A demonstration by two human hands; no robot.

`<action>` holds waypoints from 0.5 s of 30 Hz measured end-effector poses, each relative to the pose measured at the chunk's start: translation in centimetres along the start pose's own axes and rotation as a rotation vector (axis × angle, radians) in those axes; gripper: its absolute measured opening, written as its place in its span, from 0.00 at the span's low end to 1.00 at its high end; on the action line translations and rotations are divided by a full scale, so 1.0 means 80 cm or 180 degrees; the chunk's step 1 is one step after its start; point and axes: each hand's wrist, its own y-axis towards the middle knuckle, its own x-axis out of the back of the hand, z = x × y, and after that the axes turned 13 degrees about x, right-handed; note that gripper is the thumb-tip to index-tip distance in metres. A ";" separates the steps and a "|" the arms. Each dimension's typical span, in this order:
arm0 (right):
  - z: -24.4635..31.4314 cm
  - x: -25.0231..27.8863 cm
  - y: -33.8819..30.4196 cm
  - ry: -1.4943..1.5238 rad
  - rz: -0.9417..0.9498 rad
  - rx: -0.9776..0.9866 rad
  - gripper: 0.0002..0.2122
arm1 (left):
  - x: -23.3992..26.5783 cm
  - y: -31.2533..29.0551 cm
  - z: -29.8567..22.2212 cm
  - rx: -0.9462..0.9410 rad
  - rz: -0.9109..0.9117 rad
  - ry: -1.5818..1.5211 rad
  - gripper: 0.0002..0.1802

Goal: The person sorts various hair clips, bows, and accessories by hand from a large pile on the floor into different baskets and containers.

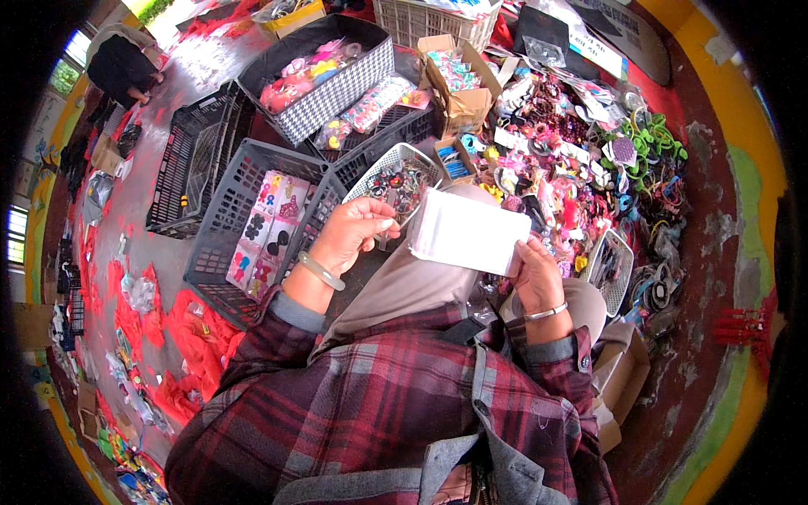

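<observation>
My right hand (540,276) grips the lower right corner of a white rectangular card (470,231), with the thumb on top. The card lies over my lap, and its left edge looks like clear plastic. To the left of it, my left hand (352,236) is closed in a pinch, thumb against forefinger, apart from the card. Whatever is between those fingertips is too small to make out. Just beyond the left hand stands a white basket (368,178) of small dark and coloured hair accessories.
A grey crate (220,181) at the left holds carded hair clips (268,225). Beyond it are a black crate (181,151) and a houndstooth fabric bin (337,101). At the right spreads a heap of hair accessories (560,168), with a small white basket (624,261). Another person (124,67) bends at far left.
</observation>
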 end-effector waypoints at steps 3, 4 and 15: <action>0.000 0.001 0.000 0.0001 -0.0047 0.0073 0.09 | 0.004 -0.001 0.002 0.0093 -0.0025 -0.0027 0.07; -0.005 0.010 0.003 -0.0010 -0.0044 0.0091 0.09 | 0.005 0.000 0.003 0.0106 -0.0030 -0.0034 0.07; -0.005 0.013 0.002 -0.0092 -0.0359 0.0210 0.04 | 0.049 0.007 0.011 -0.0296 -0.0220 -0.0608 0.06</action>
